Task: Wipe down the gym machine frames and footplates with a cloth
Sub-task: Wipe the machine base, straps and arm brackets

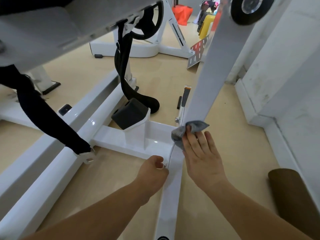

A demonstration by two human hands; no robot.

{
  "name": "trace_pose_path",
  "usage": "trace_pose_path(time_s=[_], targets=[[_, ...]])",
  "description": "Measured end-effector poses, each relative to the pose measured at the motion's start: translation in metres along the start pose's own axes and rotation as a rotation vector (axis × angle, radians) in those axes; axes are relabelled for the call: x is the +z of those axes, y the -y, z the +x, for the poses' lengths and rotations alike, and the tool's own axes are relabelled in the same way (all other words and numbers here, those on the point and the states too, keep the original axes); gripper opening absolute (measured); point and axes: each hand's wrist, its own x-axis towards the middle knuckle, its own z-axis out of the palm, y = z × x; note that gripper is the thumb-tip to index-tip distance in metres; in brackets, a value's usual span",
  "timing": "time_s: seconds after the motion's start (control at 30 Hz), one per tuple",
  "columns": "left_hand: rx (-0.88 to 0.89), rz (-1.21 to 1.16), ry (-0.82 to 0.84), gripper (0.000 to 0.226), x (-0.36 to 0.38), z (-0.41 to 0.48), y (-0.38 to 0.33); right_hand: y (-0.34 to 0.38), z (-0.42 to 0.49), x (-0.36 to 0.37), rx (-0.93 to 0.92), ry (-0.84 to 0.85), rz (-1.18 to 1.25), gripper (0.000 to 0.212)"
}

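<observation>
A slip is being risked: the cloth [188,134] is bunched and is being pressed rather than gripped, so it could be dragged aside and the joint missed. It is being held against the rail [170,191], below the upright [207,75], by the right hand [202,158], fingers straight and spread. The rail's edge is being touched by the left hand [152,168], fingers curled; whether it is being gripped cannot be told.
</observation>
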Motion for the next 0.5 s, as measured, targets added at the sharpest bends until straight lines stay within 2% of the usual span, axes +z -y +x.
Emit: trace_pose_path(time_s=[0.1, 0.23, 0.33, 0.43, 0.5], targets=[[0.006, 0.013, 0.019, 0.046, 0.002, 0.002, 0.004, 0.014, -0.023, 0.015, 0.109, 0.082, 0.112, 0.095], [-0.011, -0.040, -0.003, 0.045, 0.003, 0.005, 0.007, 0.062, -0.029, 0.021, 0.474, 0.136, 0.586, 0.074], [-0.037, -0.048, -0.004, 0.044, 0.002, 0.007, 0.012, 0.086, -0.018, 0.019, 0.684, 0.146, 0.690, 0.070], [-0.060, -0.034, -0.001, 0.043, -0.002, 0.009, 0.017, 0.091, -0.021, 0.021, 0.715, 0.075, 0.614, 0.064], [-0.068, -0.025, -0.005, 0.043, -0.005, 0.010, 0.020, 0.089, -0.031, 0.027, 0.577, 0.070, 0.529, 0.050]])
